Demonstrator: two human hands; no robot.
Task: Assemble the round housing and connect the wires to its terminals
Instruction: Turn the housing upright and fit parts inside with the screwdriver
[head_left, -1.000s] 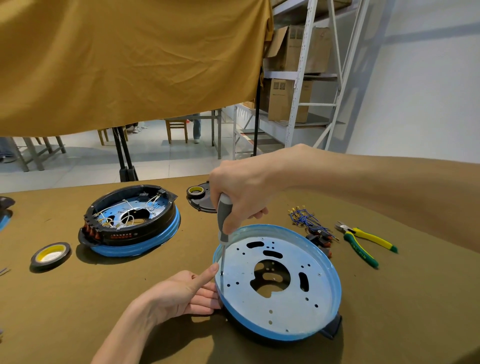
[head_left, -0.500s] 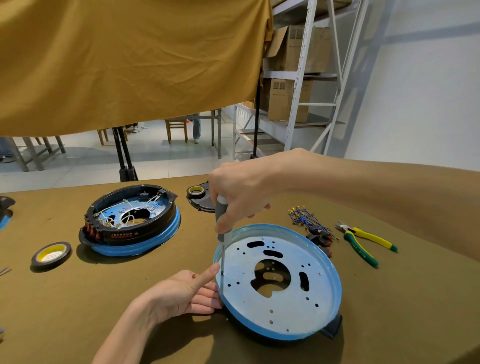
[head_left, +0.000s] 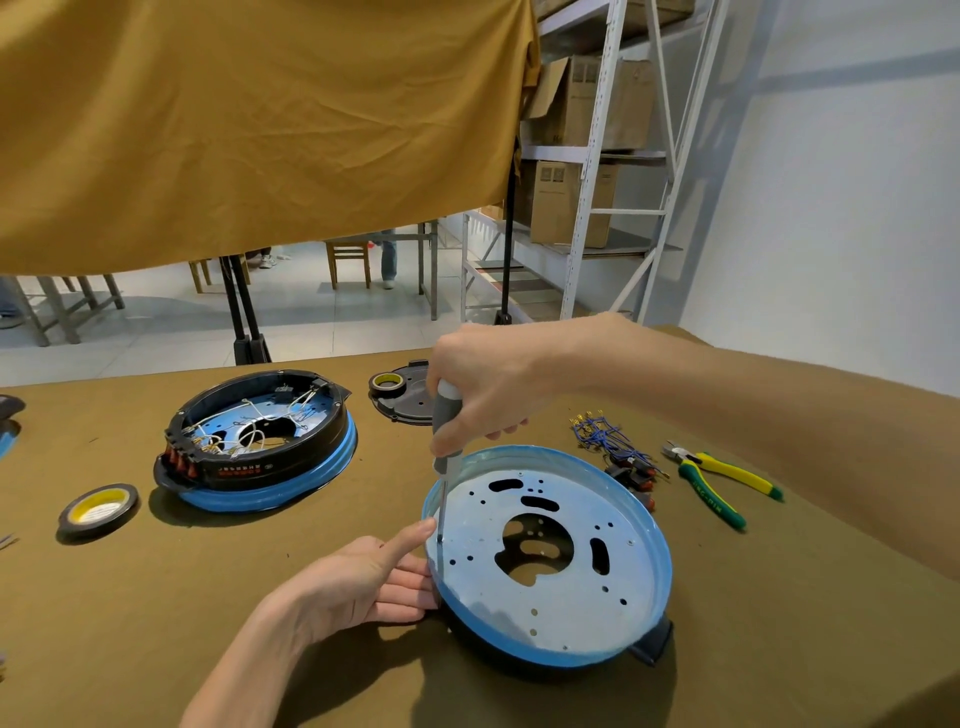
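Note:
A round housing (head_left: 558, 618), a pale metal plate with a blue rim and several holes, lies in front of me on the table. My right hand (head_left: 483, 387) grips the grey handle of a screwdriver (head_left: 444, 415) held upright, its tip down on the plate near the left rim. My left hand (head_left: 363, 577) holds the housing's left edge, the thumb up against the rim beside the screwdriver shaft. A bundle of blue wires (head_left: 605, 439) with gold terminals lies just behind the housing on the right.
A second housing (head_left: 260, 441) with a black ring and white wiring sits to the back left. Tape rolls lie at the left (head_left: 98, 512) and on a black cover (head_left: 402, 397) at the back. Yellow-green pliers (head_left: 719, 480) lie to the right. An ochre cloth hangs above.
My right hand has turned slightly on the screwdriver handle while the tip stays at the same spot. The left hand and the housing have not moved.

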